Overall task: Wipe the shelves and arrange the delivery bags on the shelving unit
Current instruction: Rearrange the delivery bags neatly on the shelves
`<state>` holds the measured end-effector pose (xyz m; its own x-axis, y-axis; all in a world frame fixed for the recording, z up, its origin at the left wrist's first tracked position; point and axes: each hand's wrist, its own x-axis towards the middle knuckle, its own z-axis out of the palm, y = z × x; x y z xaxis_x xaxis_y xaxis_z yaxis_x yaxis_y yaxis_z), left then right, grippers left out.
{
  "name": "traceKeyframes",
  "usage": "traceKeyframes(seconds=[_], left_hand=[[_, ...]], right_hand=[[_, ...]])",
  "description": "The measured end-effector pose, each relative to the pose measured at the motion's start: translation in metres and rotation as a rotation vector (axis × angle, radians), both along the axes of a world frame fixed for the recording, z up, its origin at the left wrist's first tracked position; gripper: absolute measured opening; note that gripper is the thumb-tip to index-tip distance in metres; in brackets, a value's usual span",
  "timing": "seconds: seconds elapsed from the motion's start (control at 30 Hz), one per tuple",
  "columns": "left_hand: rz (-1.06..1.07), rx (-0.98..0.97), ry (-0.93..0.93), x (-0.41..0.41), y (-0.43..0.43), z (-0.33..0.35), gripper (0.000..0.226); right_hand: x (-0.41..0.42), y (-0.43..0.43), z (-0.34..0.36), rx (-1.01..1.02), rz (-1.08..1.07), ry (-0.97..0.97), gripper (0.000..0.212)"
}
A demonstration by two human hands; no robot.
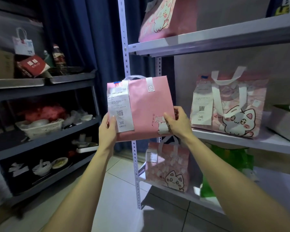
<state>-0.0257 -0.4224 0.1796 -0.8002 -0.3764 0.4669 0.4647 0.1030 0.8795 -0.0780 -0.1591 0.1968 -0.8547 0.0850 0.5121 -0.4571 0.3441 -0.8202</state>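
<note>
The left hand (107, 129) pinches the lower left edge of a pink bag (147, 104), thumb flat on the front and fingers hidden behind. The right hand (178, 123) grips the lower right edge, thumb on the front and fingers curled round the side.

The bag is flat and rectangular, of smooth matt fabric, with a pale looped handle on top. A long white paper receipt (120, 108) printed 366 runs down its left side. It is held upright in the air in front of the perforated white metal post (125, 47) of the shelving unit, level with the middle shelf (241, 142).

On that shelf stands a glossy cat-print bag (238, 118) with white strap handles. A second cat-print bag (166, 19) sits on the top shelf (208, 42). A third cat-print bag (167, 169) stands lower down, beside a crinkled green bag (228, 164). To the left is a dark rack (40, 92) holding trays and bowls.
</note>
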Motion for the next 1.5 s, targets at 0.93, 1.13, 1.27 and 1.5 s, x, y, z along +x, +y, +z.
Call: traceKeyframes(seconds=[0.93, 1.13, 1.27, 1.5], left_hand=[[-0.585, -0.040, 0.311, 0.015, 0.237, 0.097, 0.048], [-0.673, -0.056, 0.269, 0.010, 0.337, 0.084, 0.037], [-0.582, -0.365, 0.245, -0.002, 0.397, 0.057, 0.029], [-0.533, -0.752, 0.210, -0.019, 0.482, 0.046, 0.062]], right_hand=[[0.159, 0.226, 0.076, -0.206, -0.489, 0.365, 0.011], [0.203, 0.313, 0.059, -0.278, -0.738, 0.394, 0.014], [0.234, 0.366, 0.041, -0.333, -0.856, 0.392, 0.016], [0.266, 0.437, 0.012, -0.309, -1.051, 0.328, 0.019]])
